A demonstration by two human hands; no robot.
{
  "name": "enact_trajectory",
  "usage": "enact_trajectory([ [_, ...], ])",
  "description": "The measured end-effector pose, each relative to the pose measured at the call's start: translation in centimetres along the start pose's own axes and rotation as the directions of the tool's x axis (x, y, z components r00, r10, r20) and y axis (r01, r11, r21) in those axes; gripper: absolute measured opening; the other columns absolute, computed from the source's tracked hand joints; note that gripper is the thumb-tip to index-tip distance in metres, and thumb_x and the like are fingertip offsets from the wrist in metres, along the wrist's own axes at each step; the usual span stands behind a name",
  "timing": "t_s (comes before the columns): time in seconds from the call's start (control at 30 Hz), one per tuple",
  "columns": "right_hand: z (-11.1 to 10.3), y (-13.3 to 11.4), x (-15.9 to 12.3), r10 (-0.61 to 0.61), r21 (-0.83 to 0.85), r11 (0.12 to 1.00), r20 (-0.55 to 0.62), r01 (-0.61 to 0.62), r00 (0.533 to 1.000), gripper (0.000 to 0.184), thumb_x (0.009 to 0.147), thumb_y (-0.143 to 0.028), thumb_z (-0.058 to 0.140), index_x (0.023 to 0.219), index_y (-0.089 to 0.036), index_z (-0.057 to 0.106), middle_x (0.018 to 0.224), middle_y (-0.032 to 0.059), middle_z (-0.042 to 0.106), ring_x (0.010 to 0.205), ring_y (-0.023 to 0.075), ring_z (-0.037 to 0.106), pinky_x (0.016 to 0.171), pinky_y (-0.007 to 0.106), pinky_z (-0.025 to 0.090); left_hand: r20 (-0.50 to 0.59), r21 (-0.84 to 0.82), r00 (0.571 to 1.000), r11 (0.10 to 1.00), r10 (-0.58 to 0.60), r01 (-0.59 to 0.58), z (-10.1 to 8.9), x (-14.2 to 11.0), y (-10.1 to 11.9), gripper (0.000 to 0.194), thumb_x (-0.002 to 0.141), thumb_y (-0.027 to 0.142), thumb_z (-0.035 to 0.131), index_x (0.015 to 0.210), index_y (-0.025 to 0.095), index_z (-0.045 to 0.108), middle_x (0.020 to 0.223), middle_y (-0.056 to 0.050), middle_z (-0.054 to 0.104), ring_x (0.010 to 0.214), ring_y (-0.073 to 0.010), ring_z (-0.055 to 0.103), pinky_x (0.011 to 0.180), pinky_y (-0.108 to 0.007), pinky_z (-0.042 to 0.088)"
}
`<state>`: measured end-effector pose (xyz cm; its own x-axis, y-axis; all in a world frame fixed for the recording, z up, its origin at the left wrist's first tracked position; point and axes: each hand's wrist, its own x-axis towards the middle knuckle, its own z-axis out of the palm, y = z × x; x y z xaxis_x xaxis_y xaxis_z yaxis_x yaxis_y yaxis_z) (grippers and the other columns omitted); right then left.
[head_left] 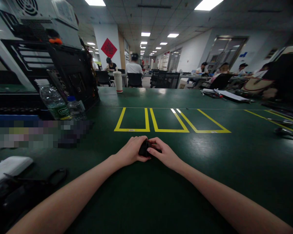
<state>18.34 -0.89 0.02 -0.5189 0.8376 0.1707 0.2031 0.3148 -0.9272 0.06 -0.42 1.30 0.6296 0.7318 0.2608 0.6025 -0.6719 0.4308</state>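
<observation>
Between my two hands sits a small black object point(144, 148), partly covered by fingers, so its kind does not show. My left hand point(131, 150) curls round its left side, thumb low and fingers over the top. From the right, my right hand point(164, 153) meets it with thumb and fingertips in a pinch. Both hands are low over the green tabletop point(146, 195), just in front of the yellow tape outlines point(172, 131). Whether the object rests on the surface I cannot tell.
To the left are a water bottle point(52, 100), a smaller blue-capped bottle point(75, 109), black computer hardware point(73, 74), a white box point(9, 169) and black cables point(34, 188). A cup point(118, 83) stands behind the tape. Scissors-like tools point(286, 130) lie right. Several people sit farther back.
</observation>
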Motion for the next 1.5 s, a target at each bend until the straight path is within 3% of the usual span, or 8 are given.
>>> enact_trajectory([
  [0.13,-0.1,-0.1,-0.2,-0.056,-0.011,0.998,0.019,0.056,0.998,0.023,0.078,-0.024,0.054,0.099,-0.021,0.045,0.1,0.0017,0.052,0.095,0.0162,0.054,0.084,0.035,0.045,0.014,-0.018,0.999,0.999,-0.034,0.035,-0.1,-0.1,0.1,0.054,0.069,0.033,0.066,0.111,0.016,0.038,0.105,-0.008,0.052,0.092,-0.0228,0.052,0.079,-0.039,0.043],
  [0.33,0.0,0.0,-0.1,-0.04,0.028,0.999,-0.004,0.04,0.999,0.015,0.082,-0.027,0.049,0.096,-0.022,0.046,0.095,0.0009,0.052,0.093,0.0159,0.055,0.079,0.034,0.047,0.012,-0.018,1.0,1.0,-0.011,0.011,-0.3,0.0,0.3,0.054,0.069,0.034,0.066,0.111,0.017,0.038,0.105,-0.008,0.052,0.092,-0.0228,0.053,0.08,-0.039,0.042],
  [0.53,0.0,0.0,-0.1,0.004,0.042,0.999,0.018,-0.005,1.0,0.022,0.081,-0.026,0.05,0.102,-0.021,0.044,0.103,0.0028,0.051,0.097,0.0165,0.054,0.084,0.035,0.046,0.003,-0.014,1.0,1.0,-0.01,0.01,-0.2,-0.1,0.1,0.054,0.069,0.035,0.066,0.112,0.019,0.038,0.106,-0.007,0.052,0.095,-0.0237,0.052,0.081,-0.04,0.042],
  [0.67,-0.1,-0.2,-0.2,-0.052,-0.006,0.999,0.018,0.052,0.999,0.023,0.078,-0.024,0.055,0.099,-0.021,0.045,0.1,0.0016,0.051,0.096,0.0166,0.053,0.085,0.036,0.045,0.004,-0.01,1.0,1.0,-0.012,0.012,0.0,-0.1,-0.2,0.054,0.069,0.036,0.065,0.112,0.017,0.038,0.105,-0.008,0.052,0.092,-0.0229,0.052,0.079,-0.038,0.043],
  [0.87,-0.1,-0.1,-0.1,-0.058,-0.019,0.998,-0.018,0.058,0.998,0.015,0.081,-0.026,0.049,0.096,-0.022,0.048,0.096,0.0013,0.052,0.093,0.0158,0.054,0.082,0.035,0.046,-0.051,-0.002,0.999,1.0,-0.01,0.01,0.7,0.0,-0.6,0.057,0.065,0.035,0.069,0.11,0.018,0.039,0.102,-0.007,0.053,0.09,-0.0228,0.053,0.078,-0.038,0.043],
  [1.13,-0.1,-0.1,-0.2,-0.021,0.036,0.999,0.039,0.019,0.999,0.023,0.079,-0.025,0.052,0.101,-0.022,0.044,0.101,0.0024,0.051,0.095,0.0163,0.054,0.083,0.036,0.047,-0.01,-0.022,1.0,1.0,-0.019,0.019,0.1,-0.1,-0.2,0.056,0.067,0.034,0.067,0.112,0.018,0.038,0.105,-0.008,0.052,0.093,-0.0236,0.052,0.08,-0.04,0.042],
  [1.3,-0.3,0.0,-0.2,-0.106,-0.096,0.99,-0.02,0.104,0.994,0.021,0.077,-0.023,0.055,0.097,-0.022,0.049,0.099,0.0014,0.049,0.096,0.0168,0.052,0.086,0.037,0.044,0.007,-0.019,0.999,0.999,-0.031,0.031,-0.2,-0.1,0.1,0.056,0.068,0.034,0.066,0.113,0.016,0.037,0.106,-0.009,0.051,0.093,-0.0235,0.052,0.08,-0.039,0.043],
  [1.5,-0.1,-0.2,-0.1,-0.055,-0.04,0.998,-0.028,0.054,0.998,0.024,0.08,-0.024,0.052,0.103,-0.023,0.045,0.102,0.0023,0.05,0.098,0.0167,0.052,0.087,0.037,0.044,0.024,-0.026,0.999,0.999,-0.027,0.028,-0.4,-0.1,0.3,0.054,0.07,0.035,0.065,0.113,0.018,0.037,0.106,-0.008,0.051,0.095,-0.023,0.052,0.082,-0.039,0.042],
])
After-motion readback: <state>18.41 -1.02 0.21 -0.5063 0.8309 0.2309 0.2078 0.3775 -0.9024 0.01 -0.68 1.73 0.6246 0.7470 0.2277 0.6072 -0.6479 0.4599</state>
